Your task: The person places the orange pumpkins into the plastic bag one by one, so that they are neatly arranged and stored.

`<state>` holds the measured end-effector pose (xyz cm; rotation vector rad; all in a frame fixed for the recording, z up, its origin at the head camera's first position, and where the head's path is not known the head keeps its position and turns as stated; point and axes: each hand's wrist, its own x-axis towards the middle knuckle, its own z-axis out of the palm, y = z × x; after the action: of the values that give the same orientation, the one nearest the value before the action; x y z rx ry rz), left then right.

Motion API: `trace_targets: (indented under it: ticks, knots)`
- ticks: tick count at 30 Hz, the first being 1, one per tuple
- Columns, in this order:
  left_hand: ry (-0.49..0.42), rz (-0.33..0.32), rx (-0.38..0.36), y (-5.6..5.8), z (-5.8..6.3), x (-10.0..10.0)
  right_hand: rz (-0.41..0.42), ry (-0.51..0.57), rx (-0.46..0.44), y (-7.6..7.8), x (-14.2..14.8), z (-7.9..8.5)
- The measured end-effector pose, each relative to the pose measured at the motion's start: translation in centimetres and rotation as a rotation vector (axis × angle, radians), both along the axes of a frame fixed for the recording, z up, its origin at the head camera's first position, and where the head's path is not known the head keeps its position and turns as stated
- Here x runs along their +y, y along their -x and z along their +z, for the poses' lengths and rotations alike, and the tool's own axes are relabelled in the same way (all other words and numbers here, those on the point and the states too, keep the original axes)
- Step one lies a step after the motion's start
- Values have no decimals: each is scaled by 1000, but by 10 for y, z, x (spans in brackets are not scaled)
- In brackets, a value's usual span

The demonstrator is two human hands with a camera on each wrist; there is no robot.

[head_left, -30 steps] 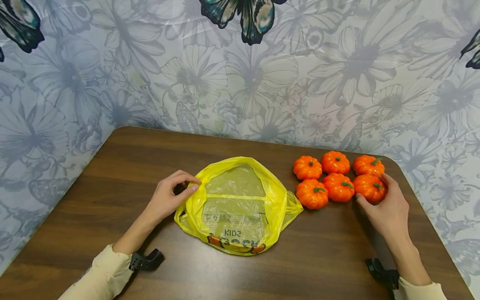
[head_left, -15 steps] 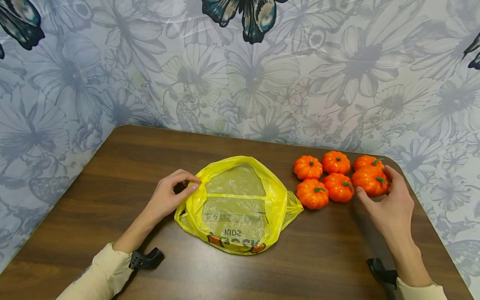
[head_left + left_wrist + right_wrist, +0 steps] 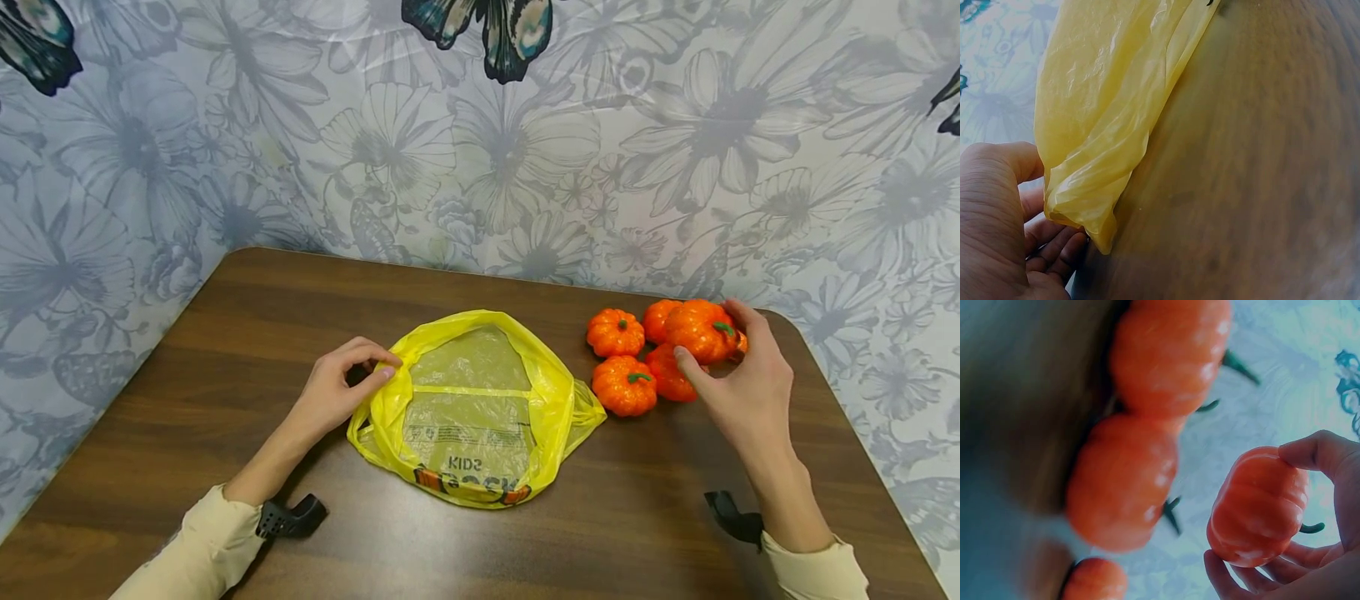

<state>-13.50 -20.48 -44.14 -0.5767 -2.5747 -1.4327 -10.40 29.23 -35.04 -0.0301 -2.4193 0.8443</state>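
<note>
Here the right and left hands (image 3: 750, 387) (image 3: 341, 379) grip a glossy orange pumpkin (image 3: 697, 331) and crinkled yellow bag (image 3: 551, 417) respectively.

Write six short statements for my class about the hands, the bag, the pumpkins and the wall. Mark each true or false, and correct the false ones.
1. The left hand grips the edge of a yellow plastic bag. True.
2. The right hand holds nothing. False: it holds an orange pumpkin.
3. In the head view, the bag lies between the left hand and the other pumpkins. True.
4. The visible stems are red. False: they are green.
5. The wall behind the table has a floral pattern. True.
6. The held pumpkin is inside the bag. False: it is outside, to the bag's right in the head view.
</note>
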Motion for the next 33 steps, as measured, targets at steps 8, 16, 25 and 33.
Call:
trace_targets:
  ticks: [8, 16, 25, 33]
  knots:
    - [8, -2, 6, -2, -1, 0, 74, 1, -48, 6, -31, 9]
    - [6, -1, 13, 0, 0, 0, 191, 17, -58, 18, -67, 13]
    - [2, 0, 16, -1, 0, 0, 302, 4, -83, 27, -111, 10]
    - [5, -1, 18, 0, 0, -1, 362, 1, -53, 34, -139, 15]
